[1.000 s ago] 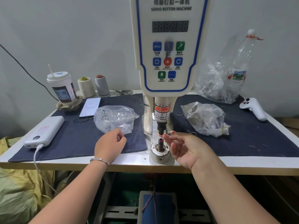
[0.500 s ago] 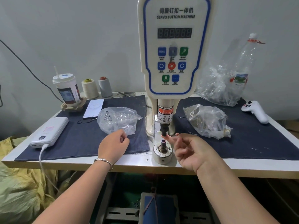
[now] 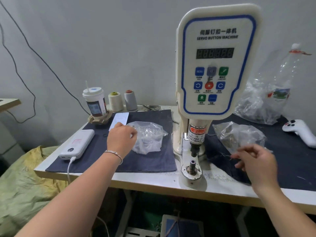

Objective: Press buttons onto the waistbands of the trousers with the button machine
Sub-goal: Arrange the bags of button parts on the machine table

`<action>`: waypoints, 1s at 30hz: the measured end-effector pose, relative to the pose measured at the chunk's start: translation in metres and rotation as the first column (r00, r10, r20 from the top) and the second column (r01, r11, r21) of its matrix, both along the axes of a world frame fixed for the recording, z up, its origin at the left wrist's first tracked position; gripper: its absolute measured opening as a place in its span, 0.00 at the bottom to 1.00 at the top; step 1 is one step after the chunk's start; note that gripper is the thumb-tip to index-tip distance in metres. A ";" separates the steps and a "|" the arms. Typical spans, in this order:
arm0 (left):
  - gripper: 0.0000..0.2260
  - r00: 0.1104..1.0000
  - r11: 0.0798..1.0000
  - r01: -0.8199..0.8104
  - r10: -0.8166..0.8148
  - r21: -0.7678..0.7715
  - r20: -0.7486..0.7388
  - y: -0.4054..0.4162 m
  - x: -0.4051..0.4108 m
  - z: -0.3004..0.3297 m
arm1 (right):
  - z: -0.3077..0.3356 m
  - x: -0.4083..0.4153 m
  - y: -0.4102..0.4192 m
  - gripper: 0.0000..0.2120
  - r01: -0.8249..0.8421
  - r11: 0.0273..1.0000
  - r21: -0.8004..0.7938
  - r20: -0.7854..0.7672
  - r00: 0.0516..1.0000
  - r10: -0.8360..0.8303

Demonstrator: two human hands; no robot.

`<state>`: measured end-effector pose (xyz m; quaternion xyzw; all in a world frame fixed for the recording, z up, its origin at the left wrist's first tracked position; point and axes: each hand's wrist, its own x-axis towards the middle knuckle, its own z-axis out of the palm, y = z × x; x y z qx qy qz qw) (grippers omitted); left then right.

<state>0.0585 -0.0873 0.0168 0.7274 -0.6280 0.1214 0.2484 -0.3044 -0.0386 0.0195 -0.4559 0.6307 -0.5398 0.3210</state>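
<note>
Far left I see a power bank (image 3: 77, 144) on the dark cloth (image 3: 112, 161), its white cable (image 3: 68, 170) dropping over the table edge (image 3: 153, 181). Behind it stand a lidded cup (image 3: 94, 103) with a straw, two thread cones (image 3: 122, 101) and a phone (image 3: 119, 120) lying flat.

My left hand (image 3: 121, 138) is at the left bag (image 3: 147, 136) of silvery buttons, fingers curled down into its near edge; I cannot tell whether they hold a button, since the fingertips are hidden by the hand and the plastic.

The button machine (image 3: 216, 65) stands in the middle, panel facing me, display dark. Below it the punch (image 3: 195, 150) hangs above the die post (image 3: 192, 164), a clear gap between them. No trousers are in sight, and nothing sits on the die.

My right hand (image 3: 256, 162) hovers over the right cloth (image 3: 294, 161), just in front of the right bag (image 3: 237, 135) of darker parts. The fingers are loosely bent and blurred; I cannot tell whether anything is pinched between them.

Further right lie a crumpled bag (image 3: 256, 106) with a clear bottle (image 3: 289, 74) against the wall, and a white controller (image 3: 300, 130).
</note>
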 end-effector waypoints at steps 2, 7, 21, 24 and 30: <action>0.10 0.986 0.985 -0.051 0.024 0.164 0.165 -0.013 0.000 0.000 | -0.014 -0.002 -0.002 0.07 -0.017 1.000 -0.016 -0.085 0.996 0.016; 0.10 0.900 0.923 -0.243 0.101 0.297 0.424 -0.038 -0.003 -0.002 | -0.034 -0.004 -0.010 0.09 0.003 0.999 -0.032 -0.049 0.999 -0.004; 0.08 0.943 0.866 -0.259 0.132 0.428 0.304 -0.058 0.003 0.004 | -0.047 -0.010 -0.019 0.11 -0.046 0.993 -0.109 -0.113 0.993 0.034; 0.10 0.954 0.858 -0.244 0.129 0.452 0.270 -0.058 0.003 0.004 | -0.049 -0.010 -0.021 0.12 -0.045 0.993 -0.112 -0.144 0.989 0.028; 0.04 0.954 0.835 -0.275 0.174 0.476 0.245 -0.063 -0.001 0.004 | -0.051 -0.012 -0.021 0.12 -0.050 0.992 -0.112 -0.161 0.987 0.032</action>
